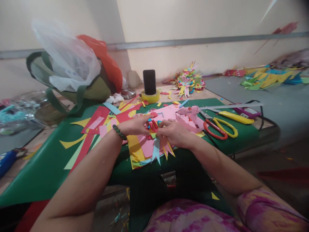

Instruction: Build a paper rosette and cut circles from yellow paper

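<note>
Between my two hands is a small paper rosette (153, 125) of red, blue and green loops, with light blue and yellow notched paper tails (156, 150) hanging toward me. My left hand (138, 125), below a dark beaded bracelet, closes on its left side. My right hand (174, 132) pinches it from the right, fingers curled. Pink and yellow paper sheets (137, 149) lie beneath. Just right of my right hand rests a pink glue gun (191, 112) with a long clear glue stick in its back. Scissors (218, 129) with red and yellow handles lie beyond it.
A yellow cutter (236, 117) lies on the green mat (48, 167) at right. Red and yellow strips (96, 119) are spread at left. Behind stand a phone (149, 82) on a tape roll (150, 96), a pile of finished rosettes (189, 80) and a bag (96, 88).
</note>
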Tool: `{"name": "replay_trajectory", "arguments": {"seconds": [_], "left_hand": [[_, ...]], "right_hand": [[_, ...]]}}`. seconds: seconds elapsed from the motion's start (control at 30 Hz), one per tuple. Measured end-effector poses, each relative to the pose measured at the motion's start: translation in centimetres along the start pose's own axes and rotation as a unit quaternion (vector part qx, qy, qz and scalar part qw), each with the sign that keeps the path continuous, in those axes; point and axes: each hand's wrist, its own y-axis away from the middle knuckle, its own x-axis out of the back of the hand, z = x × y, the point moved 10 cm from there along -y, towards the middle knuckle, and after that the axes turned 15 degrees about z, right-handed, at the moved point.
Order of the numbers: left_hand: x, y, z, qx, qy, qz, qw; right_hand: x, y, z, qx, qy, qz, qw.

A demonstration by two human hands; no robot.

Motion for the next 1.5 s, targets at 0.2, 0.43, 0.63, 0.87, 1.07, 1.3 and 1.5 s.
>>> {"name": "replay_trajectory", "arguments": {"seconds": [0.2,0.43,0.63,0.87,1.07,1.3,1.5], "left_hand": [[-0.5,0.0,-0.2,0.025,0.005,-0.016,1.0],[-0.1,-0.1,0.7,-0.017,0.003,0.012,1.0],[-0.2,-0.2,0.3,-0.027,0.01,0.014,0.999],[0.1,0.0,0.2,-0.014,0.037,0.013,0.999],[-0.1,-0.1,-0.5,-0.002,0.005,0.013,1.0],[1.3,0.7,-0.5,0.061,0.09,-0.015,0.994],[3.4,1.1,-1.8,0.191,0.099,0.06,0.975]], "right_hand": [[2.0,-0.1,0.7,-0.012,-0.03,0.101,0.994],[0.3,0.0,-0.1,0.01,-0.021,0.028,0.999],[-0.3,-0.1,-0.1,0.013,0.007,0.012,1.0],[1.6,-0.1,0.5,0.012,-0.01,0.118,0.993],[0.6,0.0,-0.8,0.049,-0.014,0.077,0.996],[3.7,0.4,2.9,-0.107,-0.107,0.211,0.966],[3.0,1.7,7.0,-0.351,-0.03,0.122,0.928]]}}
